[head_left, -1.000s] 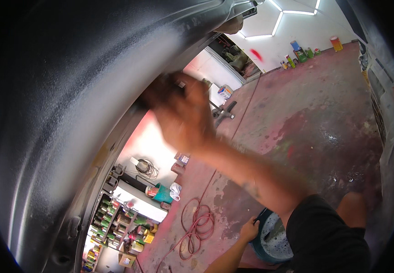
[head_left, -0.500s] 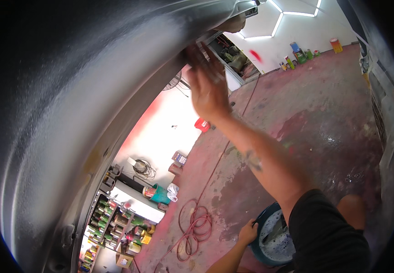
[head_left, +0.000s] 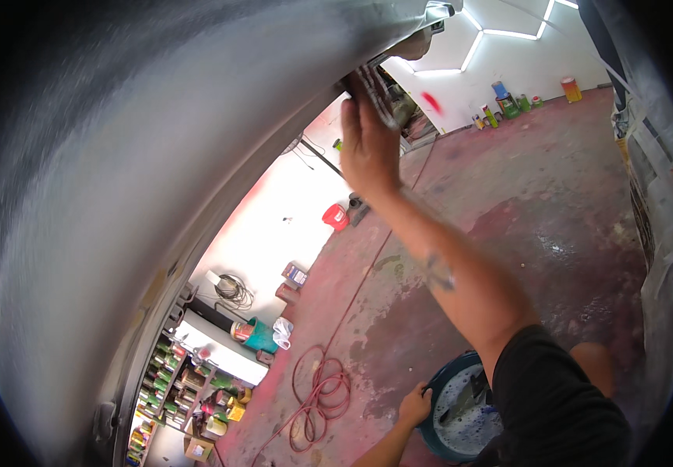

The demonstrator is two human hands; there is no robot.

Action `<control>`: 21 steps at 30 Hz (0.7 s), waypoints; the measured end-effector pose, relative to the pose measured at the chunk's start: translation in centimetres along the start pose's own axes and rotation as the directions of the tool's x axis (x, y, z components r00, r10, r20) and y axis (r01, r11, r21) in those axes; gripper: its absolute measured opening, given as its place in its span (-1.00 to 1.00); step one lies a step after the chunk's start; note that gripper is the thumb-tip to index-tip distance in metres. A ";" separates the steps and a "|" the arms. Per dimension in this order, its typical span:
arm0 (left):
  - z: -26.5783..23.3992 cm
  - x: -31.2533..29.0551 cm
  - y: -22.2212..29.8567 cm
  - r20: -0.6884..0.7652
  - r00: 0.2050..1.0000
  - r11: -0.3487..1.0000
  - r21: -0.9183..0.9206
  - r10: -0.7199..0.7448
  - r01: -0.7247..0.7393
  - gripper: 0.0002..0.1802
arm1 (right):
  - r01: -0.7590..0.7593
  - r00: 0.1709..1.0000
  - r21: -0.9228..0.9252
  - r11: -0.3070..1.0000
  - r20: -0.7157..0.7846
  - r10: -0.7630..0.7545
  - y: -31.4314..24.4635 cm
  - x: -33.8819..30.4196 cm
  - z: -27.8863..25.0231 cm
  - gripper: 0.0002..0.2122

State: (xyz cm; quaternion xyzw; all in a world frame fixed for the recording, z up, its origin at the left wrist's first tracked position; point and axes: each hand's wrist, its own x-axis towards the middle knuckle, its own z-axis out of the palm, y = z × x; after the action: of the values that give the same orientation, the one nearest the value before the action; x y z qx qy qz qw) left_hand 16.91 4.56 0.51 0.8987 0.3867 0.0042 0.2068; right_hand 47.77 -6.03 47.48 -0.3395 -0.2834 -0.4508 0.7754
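Pressing a small abrasive pad flat against the grey car panel, our right hand lies open-palmed over it near the panel's upper edge. Well below the panel, our left hand curls around the blue bucket rim, above the red floor.

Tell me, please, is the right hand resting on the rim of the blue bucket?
No, the right hand is raised, pressing a sanding pad to the grey panel; the left hand grips the bucket rim.
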 end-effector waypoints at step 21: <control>-0.2 0.1 0.8 0.017 0.999 0.999 0.043 -0.029 0.028 -0.52 | 0.093 0.995 -0.262 0.960 -0.022 -0.102 -2.8 0.0 -2.6 -0.46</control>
State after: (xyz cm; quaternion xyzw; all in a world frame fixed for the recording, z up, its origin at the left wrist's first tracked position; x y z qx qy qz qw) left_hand 17.48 4.21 1.02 0.8973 0.3976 -0.0150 0.1911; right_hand 45.65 -9.10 46.60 -0.4163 -0.2243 -0.5279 0.7055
